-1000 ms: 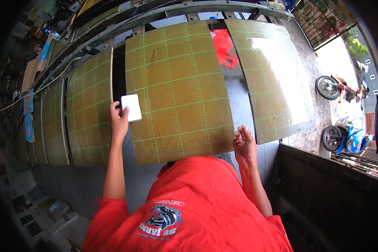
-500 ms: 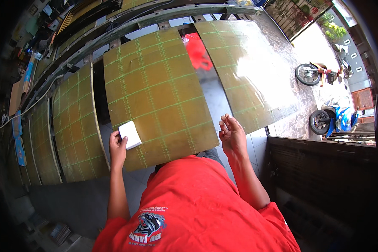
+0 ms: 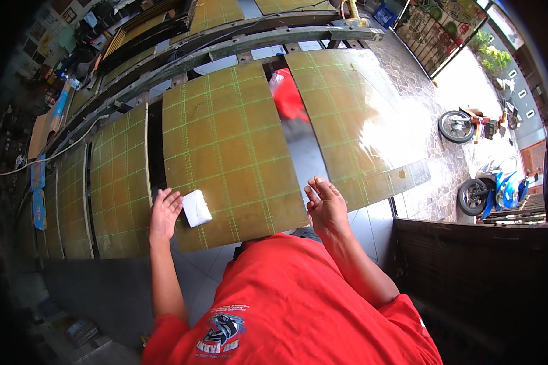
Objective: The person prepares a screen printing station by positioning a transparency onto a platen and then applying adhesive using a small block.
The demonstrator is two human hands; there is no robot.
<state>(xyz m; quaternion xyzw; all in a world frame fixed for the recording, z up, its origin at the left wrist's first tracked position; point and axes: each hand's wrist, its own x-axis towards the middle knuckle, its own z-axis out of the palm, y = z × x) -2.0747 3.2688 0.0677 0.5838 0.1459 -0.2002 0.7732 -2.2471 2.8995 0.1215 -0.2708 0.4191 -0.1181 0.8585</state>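
Note:
A small white block-shaped thing (image 3: pixel 196 208), perhaps a folded pad, lies near the front left corner of the middle olive-brown board (image 3: pixel 237 140), which carries green grid lines. Just left of the white block is my left hand (image 3: pixel 164 213), holding nothing, its fingers stretched out and apart from the block. My right hand (image 3: pixel 329 210) is raised over the gap by the board's front right corner. Its fingers are curled in toward the thumb; whatever may be between them is too small to make out.
A similar board (image 3: pixel 347 115) with strong glare stands on the right, and more boards (image 3: pixel 120 176) are on the left. Red cloth (image 3: pixel 288 97) shows in the gap. Metal rails (image 3: pixel 225 52) run behind. Motorbikes (image 3: pixel 499 188) stand outside at right, beyond a dark low wall (image 3: pixel 456 261).
My left hand has let go of the white block and drawn back to its left, fingers opening. My right hand stays raised and curled. The whole view has shifted slightly.

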